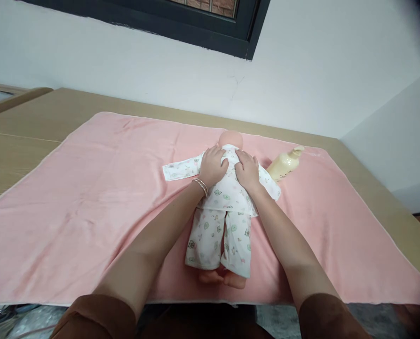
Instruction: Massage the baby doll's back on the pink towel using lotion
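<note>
A baby doll (231,139) lies stretched out with its head toward the wall and its bare feet toward me. It wears a white printed top (227,193) and matching white trousers (206,240). My left hand (214,165) rests flat on the upper left of the top, near the shoulder, with a bracelet (201,186) at the wrist. On the other shoulder lies my right hand (247,168), fingers stretched toward the neck. Both hands touch the cloth and hold nothing. The doll's face is not visible.
A pink blanket (90,202) covers most of the wooden table (26,127) under the doll. Beside the doll's right-hand sleeve a cream pump bottle (283,164) leans tilted. Behind the table stand a white wall (181,75) and a dark-framed window (217,30).
</note>
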The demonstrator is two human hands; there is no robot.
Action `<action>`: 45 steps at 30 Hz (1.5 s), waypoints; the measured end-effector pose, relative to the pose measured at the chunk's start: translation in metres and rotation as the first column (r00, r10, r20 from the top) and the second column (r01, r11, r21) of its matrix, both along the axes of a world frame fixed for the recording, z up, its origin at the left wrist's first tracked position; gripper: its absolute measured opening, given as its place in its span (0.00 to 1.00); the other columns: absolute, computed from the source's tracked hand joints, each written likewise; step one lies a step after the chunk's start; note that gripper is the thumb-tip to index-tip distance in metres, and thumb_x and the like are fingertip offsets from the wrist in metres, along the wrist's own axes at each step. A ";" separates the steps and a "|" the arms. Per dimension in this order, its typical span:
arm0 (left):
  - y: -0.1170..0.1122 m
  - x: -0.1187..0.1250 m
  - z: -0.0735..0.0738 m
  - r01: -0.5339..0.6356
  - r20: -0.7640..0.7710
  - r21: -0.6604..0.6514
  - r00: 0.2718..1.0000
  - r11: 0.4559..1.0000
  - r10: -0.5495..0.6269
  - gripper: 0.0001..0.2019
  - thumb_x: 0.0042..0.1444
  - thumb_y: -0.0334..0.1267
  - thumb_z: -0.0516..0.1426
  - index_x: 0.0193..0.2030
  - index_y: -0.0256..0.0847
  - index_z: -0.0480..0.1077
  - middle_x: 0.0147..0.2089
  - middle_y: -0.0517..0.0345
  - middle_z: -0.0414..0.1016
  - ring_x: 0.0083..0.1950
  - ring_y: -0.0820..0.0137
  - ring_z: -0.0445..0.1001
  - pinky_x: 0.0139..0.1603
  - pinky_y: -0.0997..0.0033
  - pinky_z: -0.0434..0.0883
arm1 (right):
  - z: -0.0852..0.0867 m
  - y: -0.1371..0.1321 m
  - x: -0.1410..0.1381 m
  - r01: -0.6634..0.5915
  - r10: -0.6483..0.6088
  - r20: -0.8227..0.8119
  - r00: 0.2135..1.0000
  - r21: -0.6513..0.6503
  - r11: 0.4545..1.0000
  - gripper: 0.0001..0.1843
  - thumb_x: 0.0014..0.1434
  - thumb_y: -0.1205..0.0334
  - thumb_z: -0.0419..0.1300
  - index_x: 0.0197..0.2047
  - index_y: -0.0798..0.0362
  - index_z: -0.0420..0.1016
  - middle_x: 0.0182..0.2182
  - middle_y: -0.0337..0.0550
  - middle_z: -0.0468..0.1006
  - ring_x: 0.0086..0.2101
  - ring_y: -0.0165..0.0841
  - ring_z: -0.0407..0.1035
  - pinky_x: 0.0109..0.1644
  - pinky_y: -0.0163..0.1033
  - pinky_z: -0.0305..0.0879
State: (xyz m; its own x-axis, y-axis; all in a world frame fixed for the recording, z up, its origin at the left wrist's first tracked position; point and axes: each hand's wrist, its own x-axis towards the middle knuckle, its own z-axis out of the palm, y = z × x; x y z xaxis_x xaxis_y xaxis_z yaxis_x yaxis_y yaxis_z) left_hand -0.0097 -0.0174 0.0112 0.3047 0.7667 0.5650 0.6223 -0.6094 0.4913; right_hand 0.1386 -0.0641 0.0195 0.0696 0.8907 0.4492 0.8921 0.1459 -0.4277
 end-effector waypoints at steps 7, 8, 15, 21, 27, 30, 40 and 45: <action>-0.002 -0.003 0.001 0.065 0.004 0.042 0.998 0.997 -0.065 0.14 0.59 0.34 0.50 0.47 0.40 0.74 0.53 0.52 0.79 0.58 0.63 0.73 0.63 0.59 0.65 | -0.001 0.000 0.001 -0.042 0.042 -0.005 0.999 0.053 0.998 0.26 0.58 0.67 0.46 0.56 0.50 0.74 0.59 0.46 0.73 0.60 0.41 0.64 0.69 0.62 0.44; -0.003 -0.003 0.002 0.066 0.008 0.058 0.998 0.996 -0.066 0.13 0.59 0.33 0.51 0.46 0.40 0.74 0.51 0.52 0.79 0.56 0.63 0.73 0.62 0.60 0.66 | -0.002 -0.001 0.000 -0.037 0.037 -0.010 0.999 0.082 0.996 0.25 0.58 0.67 0.47 0.54 0.50 0.76 0.57 0.46 0.75 0.59 0.40 0.66 0.69 0.61 0.45; -0.005 -0.003 0.003 0.005 -0.019 0.086 1.000 0.996 -0.004 0.07 0.57 0.33 0.52 0.37 0.42 0.70 0.41 0.50 0.77 0.49 0.60 0.72 0.53 0.58 0.67 | -0.006 -0.004 -0.002 0.041 -0.031 -0.050 0.998 0.214 0.976 0.16 0.57 0.64 0.52 0.43 0.51 0.79 0.47 0.46 0.81 0.50 0.41 0.73 0.65 0.53 0.56; -0.005 -0.002 0.001 -0.052 -0.033 0.106 0.998 0.993 0.056 0.05 0.57 0.33 0.51 0.33 0.43 0.68 0.37 0.50 0.74 0.46 0.59 0.71 0.50 0.58 0.67 | -0.005 -0.006 -0.004 0.099 -0.077 -0.101 0.992 0.225 0.969 0.13 0.57 0.62 0.53 0.41 0.51 0.77 0.45 0.46 0.81 0.47 0.42 0.72 0.61 0.50 0.60; -0.007 -0.001 0.001 -0.105 0.003 0.099 0.994 0.989 0.106 0.04 0.56 0.33 0.52 0.32 0.42 0.67 0.36 0.49 0.74 0.45 0.59 0.71 0.49 0.58 0.67 | -0.002 -0.009 -0.006 0.106 -0.086 -0.109 0.990 0.188 0.977 0.16 0.58 0.62 0.52 0.45 0.54 0.77 0.44 0.49 0.80 0.47 0.43 0.70 0.59 0.49 0.60; -0.007 0.000 -0.001 -0.134 0.040 0.094 0.991 0.987 0.130 0.04 0.55 0.34 0.53 0.31 0.42 0.67 0.36 0.49 0.75 0.45 0.59 0.71 0.48 0.58 0.67 | -0.001 -0.009 -0.007 0.109 -0.088 -0.123 0.989 0.182 0.977 0.17 0.57 0.62 0.51 0.45 0.55 0.77 0.43 0.49 0.80 0.46 0.43 0.70 0.58 0.49 0.61; -0.008 0.000 0.001 -0.159 0.064 0.040 0.986 0.986 0.157 0.07 0.59 0.35 0.52 0.33 0.42 0.70 0.37 0.49 0.77 0.45 0.59 0.72 0.49 0.60 0.67 | -0.001 -0.006 -0.006 0.118 -0.109 -0.084 0.991 0.116 0.986 0.21 0.58 0.62 0.49 0.51 0.56 0.75 0.47 0.51 0.79 0.49 0.43 0.69 0.59 0.48 0.60; -0.007 -0.001 0.004 -0.124 0.064 -0.001 0.990 0.992 0.124 0.14 0.65 0.41 0.48 0.37 0.41 0.72 0.41 0.49 0.78 0.48 0.59 0.72 0.52 0.59 0.67 | 0.003 -0.005 -0.007 0.115 -0.115 0.006 0.993 -0.010 0.993 0.25 0.62 0.62 0.45 0.58 0.51 0.72 0.57 0.48 0.73 0.61 0.46 0.60 0.67 0.60 0.47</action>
State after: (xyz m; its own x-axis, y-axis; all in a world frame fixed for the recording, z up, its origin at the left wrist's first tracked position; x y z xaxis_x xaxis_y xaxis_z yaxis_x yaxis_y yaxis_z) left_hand -0.0111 -0.0246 0.0151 0.1703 0.7948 0.5825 0.6608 -0.5306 0.5309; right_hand 0.1319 -0.0687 0.0221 0.1692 0.8817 0.4405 0.9050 0.0381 -0.4238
